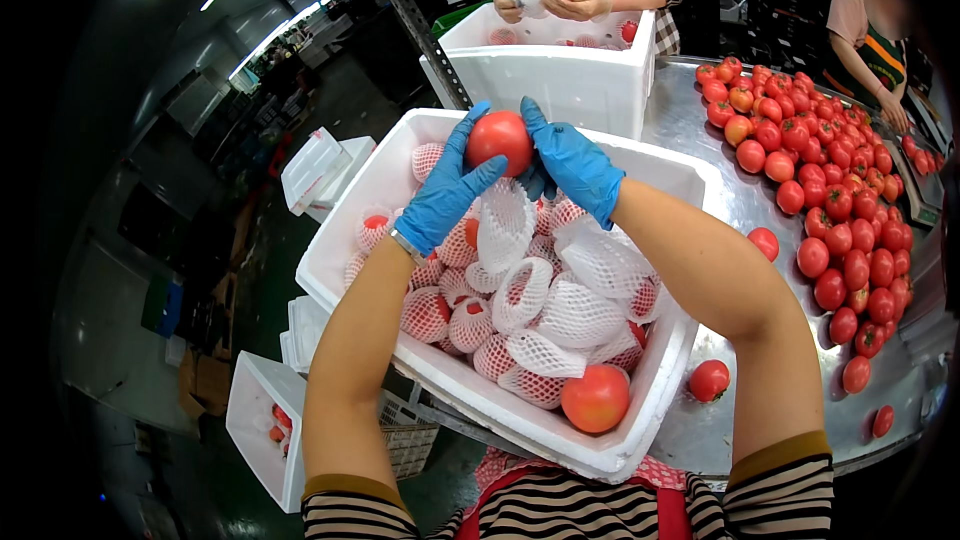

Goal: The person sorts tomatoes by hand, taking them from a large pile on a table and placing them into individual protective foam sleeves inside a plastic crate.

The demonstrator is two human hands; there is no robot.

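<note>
A red tomato (pixel 498 141) is held up over the far part of a white foam box (pixel 352 229). My left hand (pixel 450 187), in a blue glove, grips the tomato from the left and below. From the right, my right hand (pixel 576 163), also gloved in blue, touches the tomato; some of its fingers curl underneath and are partly hidden. Just below the fruit hangs a white foam net sleeve (pixel 507 229); whether fingers hold it is unclear. Netted tomatoes (pixel 471 324) and loose empty sleeves (pixel 581 315) fill the box. One bare tomato (pixel 596 397) lies in its near corner.
On the right, a metal table (pixel 679 109) bears many tomatoes (pixel 840 202). Across from me, a person's gloved hands (pixel 577 4) hold a tomato and a sleeve over another foam box (pixel 540 79). Further foam boxes (pixel 262 427) stand at lower left. A metal post (pixel 412 22) rises behind.
</note>
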